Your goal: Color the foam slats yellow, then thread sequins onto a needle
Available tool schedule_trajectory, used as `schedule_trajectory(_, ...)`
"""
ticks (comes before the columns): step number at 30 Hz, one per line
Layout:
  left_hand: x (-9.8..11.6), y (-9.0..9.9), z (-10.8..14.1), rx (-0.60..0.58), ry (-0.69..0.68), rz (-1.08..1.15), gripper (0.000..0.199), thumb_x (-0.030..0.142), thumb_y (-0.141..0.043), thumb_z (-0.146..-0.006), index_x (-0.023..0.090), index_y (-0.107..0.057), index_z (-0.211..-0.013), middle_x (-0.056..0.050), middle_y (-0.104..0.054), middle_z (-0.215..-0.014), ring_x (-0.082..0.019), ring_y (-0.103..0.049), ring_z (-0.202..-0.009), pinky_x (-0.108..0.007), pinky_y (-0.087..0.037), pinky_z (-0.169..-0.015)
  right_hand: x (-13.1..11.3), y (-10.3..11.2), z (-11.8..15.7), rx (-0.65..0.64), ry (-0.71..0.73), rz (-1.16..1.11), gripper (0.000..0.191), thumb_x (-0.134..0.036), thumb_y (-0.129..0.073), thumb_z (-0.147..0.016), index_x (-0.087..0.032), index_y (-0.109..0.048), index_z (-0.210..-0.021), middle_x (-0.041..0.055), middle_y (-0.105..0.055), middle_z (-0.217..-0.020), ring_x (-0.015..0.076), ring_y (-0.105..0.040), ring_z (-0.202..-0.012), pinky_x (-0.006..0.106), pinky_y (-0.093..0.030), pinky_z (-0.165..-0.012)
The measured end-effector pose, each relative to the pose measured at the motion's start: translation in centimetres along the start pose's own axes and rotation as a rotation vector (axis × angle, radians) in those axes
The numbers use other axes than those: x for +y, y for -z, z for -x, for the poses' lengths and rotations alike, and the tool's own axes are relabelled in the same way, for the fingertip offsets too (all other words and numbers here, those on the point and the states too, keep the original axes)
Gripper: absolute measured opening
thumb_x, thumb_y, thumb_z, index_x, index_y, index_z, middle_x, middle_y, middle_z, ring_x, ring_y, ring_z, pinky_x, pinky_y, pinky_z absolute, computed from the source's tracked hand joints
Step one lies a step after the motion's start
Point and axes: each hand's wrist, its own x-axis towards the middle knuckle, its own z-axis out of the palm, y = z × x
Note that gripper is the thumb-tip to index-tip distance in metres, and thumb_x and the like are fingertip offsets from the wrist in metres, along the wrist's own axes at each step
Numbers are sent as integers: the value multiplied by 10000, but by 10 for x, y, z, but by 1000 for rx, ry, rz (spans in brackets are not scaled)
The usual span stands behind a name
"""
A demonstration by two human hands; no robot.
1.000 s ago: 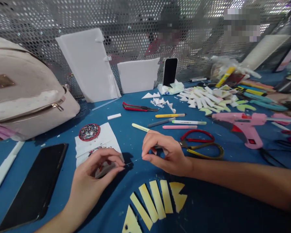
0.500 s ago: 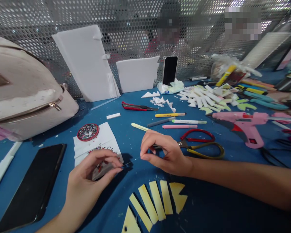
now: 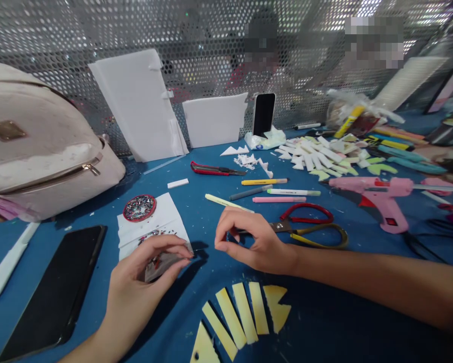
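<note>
My left hand (image 3: 150, 277) is pinched at thumb and forefinger, over the front of a folded white paper. My right hand (image 3: 254, 239) pinches too, a short way to the right, its fingertips facing the left ones. A thin clear thread ran between both pinches a moment ago; now it is too fine to make out. Partly hidden behind my left fingers is a small clear bag (image 3: 162, 269). A round red-rimmed dish of sequins (image 3: 139, 207) stands on the paper (image 3: 173, 206), with loose sequins beside it. Below the hands lie yellow foam strips (image 3: 243, 315) and a notched yellow tail piece (image 3: 277, 305).
Scissors (image 3: 313, 232) lie behind my right wrist, with several markers (image 3: 279, 199) and a red cutter (image 3: 211, 169) farther back. A pink glue gun (image 3: 385, 194) is at right, near foam scraps (image 3: 317, 156). A black phone (image 3: 56, 290) and backpack (image 3: 45, 151) occupy the left.
The strand between my fingertips no longer shows clearly. My right hand has shifted slightly left; my left hand has barely moved. The camera view has tipped a little upward.
</note>
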Motion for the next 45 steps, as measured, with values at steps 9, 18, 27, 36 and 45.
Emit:
schedule_trajectory(9,-3,0,0,55,0,-16,108,265,-735,-883,298,-734,-986,23,-767,-921,-152,-736,-855,-225,-604,-787,0,0,1,-21,-14,18,70,-159,-651,-930,-182,-622,-871,14,-623,-789,122,-530,-713,239,-418,-573)
schedule_trajectory(18,-2,1,-3,49,39,-17,75,302,-703,-905,278,-751,-958,5,-781,-922,-186,-737,-877,-277,-598,-806,1,0,1,-24,-47,35,61,-152,-647,-926,-173,-628,-872,6,-621,-790,113,-540,-718,236,-408,-582)
schedule_trajectory(27,-3,2,-3,47,26,-25,48,277,-710,-905,291,-753,-923,40,-775,-888,-142,-717,-828,-221,-557,-771,3,0,2,-35,-56,44,61,-162,-645,-936,-164,-633,-876,6,-618,-801,107,-541,-721,231,-410,-596)
schedule_trajectory(36,0,2,-4,-44,-124,-41,109,185,-724,-897,291,-747,-912,64,-774,-870,-119,-706,-804,-193,-531,-757,2,-2,2,-101,-26,99,61,-164,-655,-932,-167,-632,-875,11,-630,-800,121,-537,-731,243,-426,-640)
schedule_trajectory(45,1,3,-3,-96,-249,-88,149,145,-726,-896,293,-735,-917,77,-758,-859,-112,-688,-798,-204,-505,-760,3,-2,2,-105,-22,167,79,-195,-629,-952,-176,-629,-876,14,-643,-808,133,-542,-744,265,-442,-698)
